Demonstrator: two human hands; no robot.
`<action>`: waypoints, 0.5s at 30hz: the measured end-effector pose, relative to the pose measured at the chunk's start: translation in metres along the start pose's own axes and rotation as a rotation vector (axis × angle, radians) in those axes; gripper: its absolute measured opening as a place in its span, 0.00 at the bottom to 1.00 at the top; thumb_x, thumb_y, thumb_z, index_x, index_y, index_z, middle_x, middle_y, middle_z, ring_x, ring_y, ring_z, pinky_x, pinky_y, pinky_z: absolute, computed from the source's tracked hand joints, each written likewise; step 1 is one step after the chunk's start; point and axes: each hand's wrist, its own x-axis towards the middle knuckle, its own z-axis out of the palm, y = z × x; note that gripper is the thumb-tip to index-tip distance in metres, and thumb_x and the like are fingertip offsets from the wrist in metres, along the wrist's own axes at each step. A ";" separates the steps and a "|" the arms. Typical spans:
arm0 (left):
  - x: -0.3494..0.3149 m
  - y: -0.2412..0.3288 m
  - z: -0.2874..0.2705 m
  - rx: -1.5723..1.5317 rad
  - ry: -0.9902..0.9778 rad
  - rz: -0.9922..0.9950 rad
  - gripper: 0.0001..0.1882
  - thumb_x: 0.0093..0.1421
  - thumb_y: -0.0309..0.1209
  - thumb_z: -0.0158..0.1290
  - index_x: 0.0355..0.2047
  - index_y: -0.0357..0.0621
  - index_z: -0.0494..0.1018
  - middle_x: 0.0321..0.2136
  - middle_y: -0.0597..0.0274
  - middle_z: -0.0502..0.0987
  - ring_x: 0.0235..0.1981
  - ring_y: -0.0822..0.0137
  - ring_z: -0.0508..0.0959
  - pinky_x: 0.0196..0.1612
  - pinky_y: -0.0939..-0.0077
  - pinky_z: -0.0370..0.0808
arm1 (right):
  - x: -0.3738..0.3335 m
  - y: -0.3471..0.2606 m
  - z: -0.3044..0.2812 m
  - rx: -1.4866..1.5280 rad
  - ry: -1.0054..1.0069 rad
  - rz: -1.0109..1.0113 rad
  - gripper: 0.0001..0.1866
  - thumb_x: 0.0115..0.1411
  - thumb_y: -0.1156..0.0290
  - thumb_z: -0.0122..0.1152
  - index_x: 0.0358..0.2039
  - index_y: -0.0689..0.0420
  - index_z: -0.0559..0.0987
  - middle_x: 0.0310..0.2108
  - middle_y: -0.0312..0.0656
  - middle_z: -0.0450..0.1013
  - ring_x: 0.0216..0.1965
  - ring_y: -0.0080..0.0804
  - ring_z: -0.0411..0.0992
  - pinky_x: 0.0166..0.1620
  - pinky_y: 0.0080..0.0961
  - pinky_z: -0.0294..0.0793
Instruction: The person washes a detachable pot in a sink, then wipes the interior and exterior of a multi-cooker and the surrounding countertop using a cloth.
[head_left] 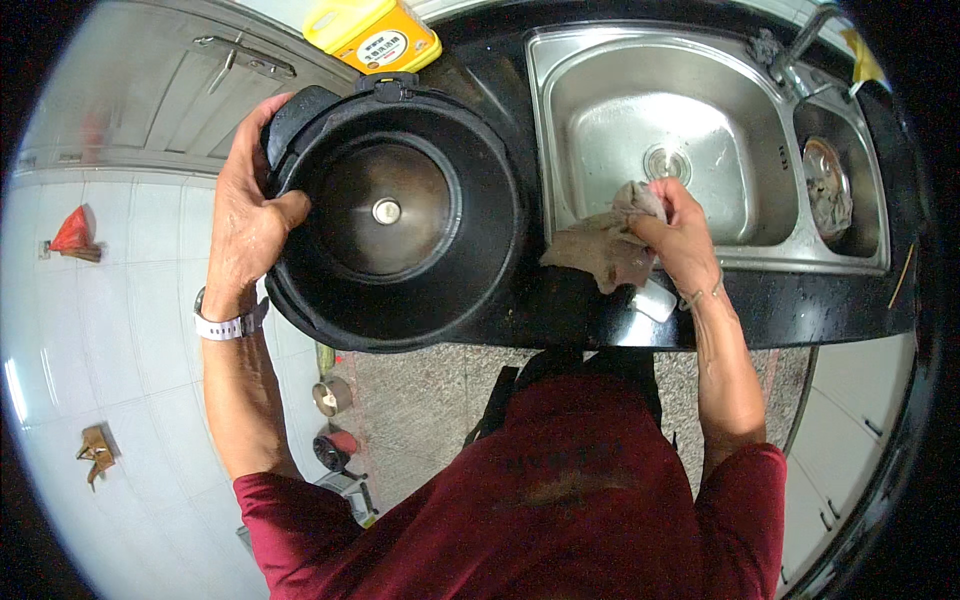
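A black electric cooker body (484, 232) stands on the dark countertop, its round cavity facing up with a small silver disc at the centre of the bottom. My left hand (252, 215) grips the cooker's left side, thumb over the rim and fingers around the outside. In my closed right hand (682, 232) is a wet, greyish-brown cloth (598, 250), bunched at the fingers and hanging down at its left end. That hand is over the front edge of the steel sink, to the right of the cooker and apart from it.
The steel sink (790, 205) has a large basin and a small one, which holds a metal bowl (826, 185). A faucet (805, 40) rises behind. A yellow detergent jug (375, 38) stands behind the cooker. The black counter (800, 318) ends close to my body.
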 end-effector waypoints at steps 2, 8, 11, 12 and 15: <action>-0.005 -0.005 -0.001 -0.052 0.061 -0.027 0.46 0.34 0.13 0.43 0.62 0.38 0.63 0.56 0.55 0.72 0.61 0.62 0.68 0.68 0.71 0.57 | -0.004 -0.016 -0.005 -0.007 -0.002 0.046 0.10 0.55 0.77 0.61 0.38 0.58 0.74 0.28 0.32 0.71 0.28 0.19 0.67 0.30 0.20 0.68; -0.010 -0.026 -0.011 -0.137 0.109 0.018 0.44 0.35 0.11 0.44 0.60 0.38 0.64 0.52 0.60 0.74 0.57 0.65 0.71 0.65 0.73 0.61 | -0.006 -0.020 -0.006 0.027 0.045 -0.012 0.11 0.55 0.79 0.62 0.39 0.58 0.74 0.29 0.30 0.70 0.27 0.16 0.65 0.29 0.15 0.63; -0.011 -0.037 -0.020 -0.167 0.140 -0.022 0.44 0.35 0.12 0.45 0.60 0.38 0.65 0.51 0.62 0.74 0.56 0.66 0.72 0.64 0.74 0.61 | -0.008 -0.026 -0.006 0.052 0.070 0.055 0.11 0.55 0.80 0.61 0.40 0.59 0.74 0.30 0.29 0.71 0.28 0.16 0.65 0.30 0.16 0.64; -0.012 -0.043 -0.024 -0.188 0.148 -0.033 0.44 0.35 0.12 0.45 0.60 0.38 0.65 0.51 0.62 0.74 0.56 0.66 0.72 0.64 0.74 0.61 | -0.008 -0.026 -0.007 0.026 0.066 0.067 0.11 0.56 0.79 0.61 0.40 0.59 0.74 0.31 0.30 0.72 0.29 0.17 0.66 0.31 0.16 0.65; -0.013 -0.062 -0.032 -0.231 0.173 -0.050 0.44 0.35 0.13 0.46 0.60 0.40 0.66 0.50 0.63 0.75 0.53 0.67 0.73 0.61 0.76 0.64 | -0.010 -0.022 -0.007 -0.003 0.054 0.052 0.11 0.56 0.79 0.60 0.41 0.59 0.75 0.32 0.31 0.73 0.30 0.17 0.67 0.32 0.16 0.66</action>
